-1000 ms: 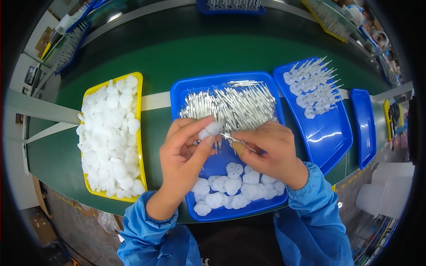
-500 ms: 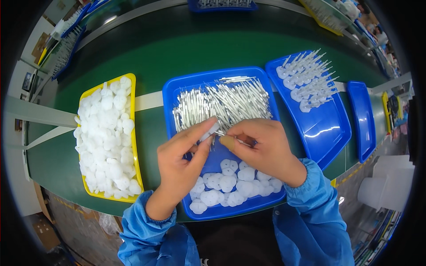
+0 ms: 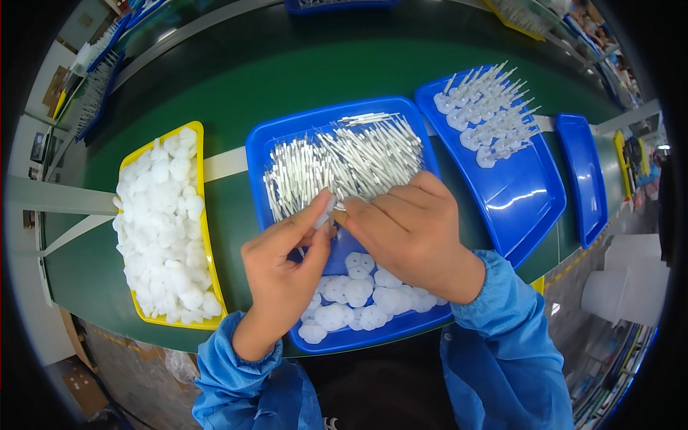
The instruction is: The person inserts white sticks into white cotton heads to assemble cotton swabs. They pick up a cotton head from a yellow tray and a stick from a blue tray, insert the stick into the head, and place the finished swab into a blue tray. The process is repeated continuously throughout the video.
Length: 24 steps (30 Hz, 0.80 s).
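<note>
Above the middle blue tray (image 3: 256, 161), my left hand (image 3: 282, 269) pinches a small translucent white plastic disc (image 3: 325, 215) between thumb and forefinger. My right hand (image 3: 416, 233) meets it there, its fingers curled and pressed together against the disc. A thin rod showed in those fingers half a second ago; they now hide most of it. Behind the hands, thin white rods with metal tips (image 3: 358, 159) fill the tray's far half. Loose white plastic discs (image 3: 358, 292) lie in its near part, below my wrists.
On the left, a yellow tray (image 3: 216, 287) is heaped with white plastic pieces (image 3: 161, 222). To the right, a blue tray (image 3: 527, 215) bears rows of discs with upright rods (image 3: 487, 111). A narrow blue tray (image 3: 584, 179) lies beyond it. All rest on a green bench (image 3: 287, 79).
My right hand has moved left and turned over, so its back now covers the rod. The left hand has shifted slightly left with the disc. The whole view has moved a little.
</note>
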### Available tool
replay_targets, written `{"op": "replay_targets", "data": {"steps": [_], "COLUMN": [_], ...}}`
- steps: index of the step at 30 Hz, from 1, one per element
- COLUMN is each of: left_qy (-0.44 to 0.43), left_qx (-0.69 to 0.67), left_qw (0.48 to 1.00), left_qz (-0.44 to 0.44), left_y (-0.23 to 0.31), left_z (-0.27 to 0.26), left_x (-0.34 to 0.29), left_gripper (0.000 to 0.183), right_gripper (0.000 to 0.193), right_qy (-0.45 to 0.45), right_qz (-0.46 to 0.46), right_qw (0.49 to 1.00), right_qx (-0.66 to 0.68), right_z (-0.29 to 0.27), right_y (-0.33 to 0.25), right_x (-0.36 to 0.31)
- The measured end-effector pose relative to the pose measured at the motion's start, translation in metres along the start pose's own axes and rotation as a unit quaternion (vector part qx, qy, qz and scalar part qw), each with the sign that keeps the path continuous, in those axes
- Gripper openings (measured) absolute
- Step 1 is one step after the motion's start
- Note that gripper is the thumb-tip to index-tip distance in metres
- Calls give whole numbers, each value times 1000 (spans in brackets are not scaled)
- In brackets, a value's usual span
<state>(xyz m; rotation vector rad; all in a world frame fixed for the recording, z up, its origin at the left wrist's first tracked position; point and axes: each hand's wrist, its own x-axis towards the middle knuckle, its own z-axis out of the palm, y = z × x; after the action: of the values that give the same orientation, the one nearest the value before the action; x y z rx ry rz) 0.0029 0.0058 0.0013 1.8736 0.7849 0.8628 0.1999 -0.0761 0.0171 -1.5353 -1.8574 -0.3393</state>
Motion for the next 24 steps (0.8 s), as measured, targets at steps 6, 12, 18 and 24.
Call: {"op": "replay_targets", "data": {"steps": [6,12,18,24], "left_qy": [-29,-24,-25,-30], "left_qx": [9,-93,-118,-90], "left_qw": [1000,995,993,995], "left_qz": [-4,-7,-8,21], "left_y": [4,-4,-4,-1], "left_z": [-3,-4,-13,-14], "left_x": [-3,3,8,10], "left_gripper": [51,52,47,52], "right_gripper": [21,25,42,50], "right_qy": [4,-11,-15,-35], "right_qz": [-20,6,38,-38], "right_qw": [998,1000,996,996], "right_qx": [67,29,74,72], "right_z": [5,-3,-11,-9], "right_y": [10,6,10,11], "right_x": [-2,-3,0,-4]}}
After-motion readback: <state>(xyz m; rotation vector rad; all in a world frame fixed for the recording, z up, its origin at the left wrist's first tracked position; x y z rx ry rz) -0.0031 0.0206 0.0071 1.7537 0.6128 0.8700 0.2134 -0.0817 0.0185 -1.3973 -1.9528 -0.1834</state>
